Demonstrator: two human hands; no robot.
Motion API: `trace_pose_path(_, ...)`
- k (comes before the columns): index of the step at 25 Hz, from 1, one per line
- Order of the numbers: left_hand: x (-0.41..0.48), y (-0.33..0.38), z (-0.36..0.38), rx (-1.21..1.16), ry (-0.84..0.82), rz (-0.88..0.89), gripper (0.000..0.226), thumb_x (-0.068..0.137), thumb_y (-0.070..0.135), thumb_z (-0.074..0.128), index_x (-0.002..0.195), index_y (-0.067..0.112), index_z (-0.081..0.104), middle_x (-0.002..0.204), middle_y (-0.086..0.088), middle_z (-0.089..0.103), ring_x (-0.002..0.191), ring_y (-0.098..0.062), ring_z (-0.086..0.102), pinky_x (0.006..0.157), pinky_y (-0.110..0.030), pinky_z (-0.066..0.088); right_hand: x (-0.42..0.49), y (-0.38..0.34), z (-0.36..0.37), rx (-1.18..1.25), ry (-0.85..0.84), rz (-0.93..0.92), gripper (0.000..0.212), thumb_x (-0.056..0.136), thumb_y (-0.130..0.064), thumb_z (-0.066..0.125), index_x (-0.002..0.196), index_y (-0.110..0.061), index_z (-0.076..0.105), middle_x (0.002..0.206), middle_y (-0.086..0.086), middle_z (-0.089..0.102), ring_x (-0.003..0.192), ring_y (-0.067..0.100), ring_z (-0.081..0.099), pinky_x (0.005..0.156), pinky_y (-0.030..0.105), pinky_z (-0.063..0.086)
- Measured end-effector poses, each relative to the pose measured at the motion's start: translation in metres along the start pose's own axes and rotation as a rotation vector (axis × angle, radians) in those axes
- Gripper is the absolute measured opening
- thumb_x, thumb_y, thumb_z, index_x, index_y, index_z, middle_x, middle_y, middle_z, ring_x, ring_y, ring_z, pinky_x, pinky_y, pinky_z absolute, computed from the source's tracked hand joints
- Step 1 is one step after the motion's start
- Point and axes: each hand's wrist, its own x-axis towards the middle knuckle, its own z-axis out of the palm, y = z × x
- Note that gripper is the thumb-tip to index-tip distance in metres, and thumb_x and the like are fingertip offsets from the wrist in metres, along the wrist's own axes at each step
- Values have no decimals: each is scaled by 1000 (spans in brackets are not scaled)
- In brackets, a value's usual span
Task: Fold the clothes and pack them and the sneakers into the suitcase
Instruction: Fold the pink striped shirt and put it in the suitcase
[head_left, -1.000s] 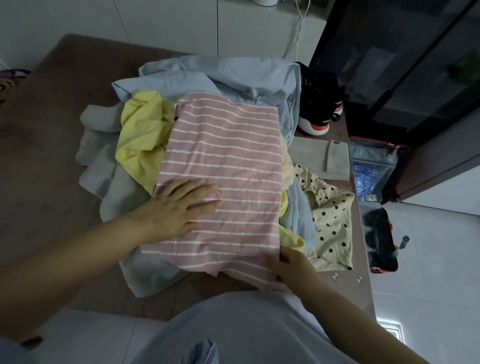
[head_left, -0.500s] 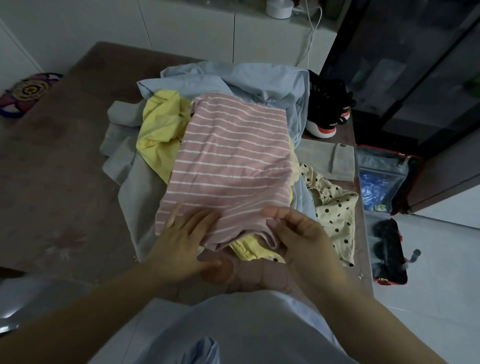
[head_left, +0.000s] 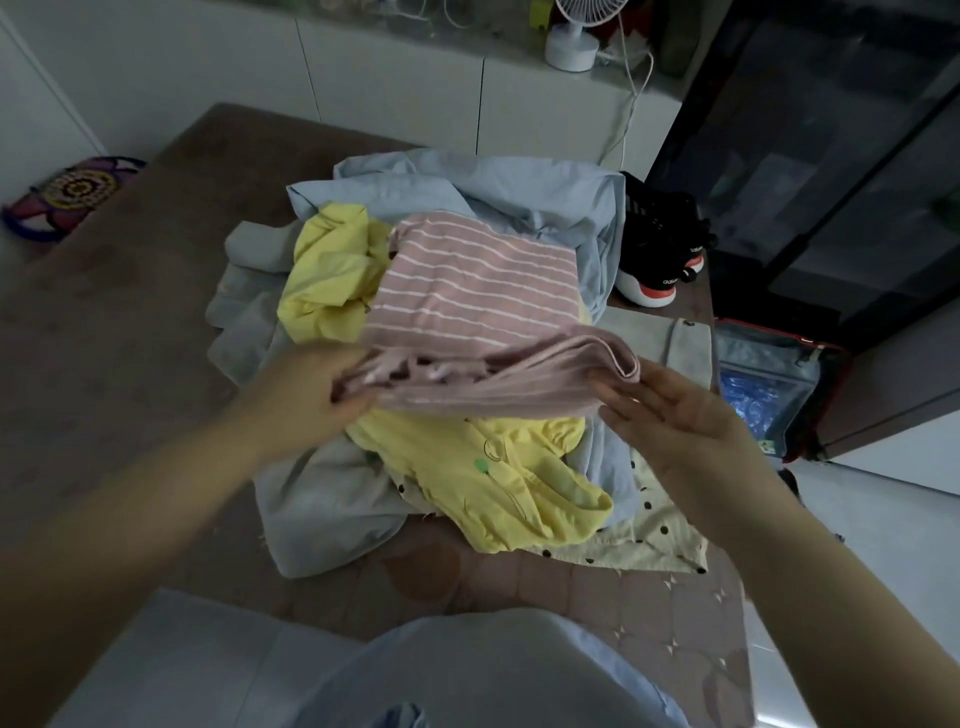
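Head view: striped shirt doubled over atop the clothes pile.
Flat a second ago, its near edge is now raised in a fold, so this garment looks nearly done; left hand grips its left end; right hand, fingers straight, touches its right; suitcase open nearby.

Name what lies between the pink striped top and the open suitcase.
Head view: between pink striped top and suitcase, a folded grey garment lies flat on the table.
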Motion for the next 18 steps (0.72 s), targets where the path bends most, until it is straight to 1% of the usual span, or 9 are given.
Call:
trace_pose_path(2,37,2,-26,-56,-50,-48,48,74,39,66,112,10,62,93,6,61,81,-11,57,66,-18,41,21,-8,-12,-387,73,-26,37,78,11,63,102,-17,66,83,-9,74,78,0,68,67,12,52)
trace_pose_path(4,84,6,-46,-85,-85,-39,48,76,15,74,121,16,57,103,10,56,91,-8,54,72,-5,36,52,-22,-24,-538,216,-54,19,82,-2,65,81,-21,70,66,-5,72,62,4,65,60,16,52)
trace_pose_path(8,187,1,-54,5,-140,-43,48,77,11,70,120,21,52,92,-3,61,84,-24,58,71,-28,40,148,-32,-43,-506,399,-75,23,87,-19,63,65,-17,64,51,-4,58,45,5,49,54,21,45)
trace_pose_path(10,223,-8,-41,207,-114,-88,49,80,13,66,126,19,49,106,-7,62,99,-29,56,81,-31,40,200,-20,-48,-384,427,-18,22,89,-13,60,67,-14,64,48,-8,60,40,2,50,52,21,46)
trace_pose_path(12,238,-10,-23,484,-88,-117,51,83,10,59,132,20,45,127,-7,55,119,-29,47,106,-36,26,231,-4,-46,-357,386,88,11,89,-11,57,97,-6,64,72,-3,72,57,7,62,57,23,48)
trace_pose_path(14,229,-9,-4,564,-32,-39,49,86,7,54,133,18,46,134,-10,51,127,-29,39,114,-40,8,231,21,-40,-533,268,173,58,88,-20,60,139,-11,35,120,3,58,98,18,60,74,26,48)
trace_pose_path(15,215,-8,5,536,-15,38,46,88,11,52,133,18,48,134,-9,51,128,-29,39,115,-40,6,218,34,-35,-652,217,111,72,86,-29,62,145,-14,23,132,4,48,114,21,53,85,29,47)
trace_pose_path(17,181,-11,23,479,-81,135,49,91,35,41,138,24,42,143,-2,43,135,-23,33,115,-40,3,186,54,-21,-844,71,-189,80,80,-54,56,146,-18,25,142,7,39,130,24,40,105,40,37)
trace_pose_path(18,166,-16,31,490,-174,102,59,88,49,25,144,28,31,151,3,32,140,-20,23,116,-39,-1,174,59,-17,-950,-34,-263,84,77,-65,47,146,-22,25,147,7,33,136,24,31,111,44,28)
